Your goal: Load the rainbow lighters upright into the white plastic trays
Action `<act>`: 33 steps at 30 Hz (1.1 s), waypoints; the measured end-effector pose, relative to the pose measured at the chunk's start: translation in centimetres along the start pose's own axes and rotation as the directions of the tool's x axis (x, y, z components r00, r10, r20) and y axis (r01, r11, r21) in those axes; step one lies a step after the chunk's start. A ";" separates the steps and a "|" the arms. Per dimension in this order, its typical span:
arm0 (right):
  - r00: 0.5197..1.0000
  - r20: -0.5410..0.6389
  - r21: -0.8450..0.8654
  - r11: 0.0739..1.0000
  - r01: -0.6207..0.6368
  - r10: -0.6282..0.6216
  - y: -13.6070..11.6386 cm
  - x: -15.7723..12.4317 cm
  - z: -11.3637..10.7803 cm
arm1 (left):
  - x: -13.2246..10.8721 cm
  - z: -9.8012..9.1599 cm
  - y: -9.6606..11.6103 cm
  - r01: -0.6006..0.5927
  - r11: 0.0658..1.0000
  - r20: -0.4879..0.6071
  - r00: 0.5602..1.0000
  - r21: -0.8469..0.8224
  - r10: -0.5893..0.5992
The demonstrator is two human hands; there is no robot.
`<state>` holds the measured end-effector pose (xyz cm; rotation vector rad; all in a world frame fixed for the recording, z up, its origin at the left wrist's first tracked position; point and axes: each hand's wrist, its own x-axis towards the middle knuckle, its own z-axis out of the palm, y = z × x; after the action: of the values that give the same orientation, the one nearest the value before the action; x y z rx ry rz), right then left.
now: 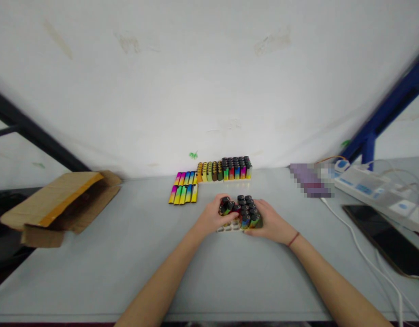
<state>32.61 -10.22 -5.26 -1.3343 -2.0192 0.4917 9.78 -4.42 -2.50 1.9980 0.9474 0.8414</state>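
Note:
My left hand is closed around a few lighters with black tops and coloured bodies, tilted over the left part of a white tray with holes. Several black-topped lighters stand upright in the right part of that tray. My right hand, a thin red band at its wrist, wraps round the tray's right side and the lighters at that edge. Fingers hide part of the lighters on both sides.
Behind my hands stand a block of black-topped lighters and yellowish pieces; flat multicoloured pieces lie left of them. An open cardboard box is at left. At right are a phone, a power strip and white cables.

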 end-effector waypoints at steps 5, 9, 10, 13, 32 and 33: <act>1.000 -0.007 0.021 1.000 -0.021 0.021 -0.2 -0.1 -0.1 | 0.6 -0.2 0.5 0.018 1.000 -0.195 0.980 -0.021 -0.022; 0.998 -0.003 0.053 0.996 -0.066 0.067 0.2 0.0 -0.1 | 1.6 -1.4 1.4 0.025 0.982 -0.408 0.907 -0.189 -0.102; 0.996 -0.008 0.054 0.995 -0.083 0.083 0.5 0.0 -0.1 | 1.6 -1.9 1.6 0.060 0.970 -0.417 0.895 -0.237 -0.157; 0.993 -0.030 0.033 0.993 -0.114 0.115 1.5 -0.1 -0.5 | 0.6 -3.6 1.3 0.243 0.916 -0.321 0.882 -0.320 -0.346; 0.939 0.189 -0.201 0.925 0.322 -0.286 -12.8 3.0 12.3 | -7.1 -6.4 2.5 0.559 0.396 -0.324 0.791 0.729 -0.519; 0.942 0.181 -0.216 0.923 0.318 -0.282 -12.7 3.1 12.4 | -7.1 -6.5 2.4 0.576 0.368 -0.356 0.779 0.729 -0.516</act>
<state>14.67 -11.99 -5.14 -1.1175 -2.4183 0.2103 1.78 -9.12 1.05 2.0803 2.2090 0.0145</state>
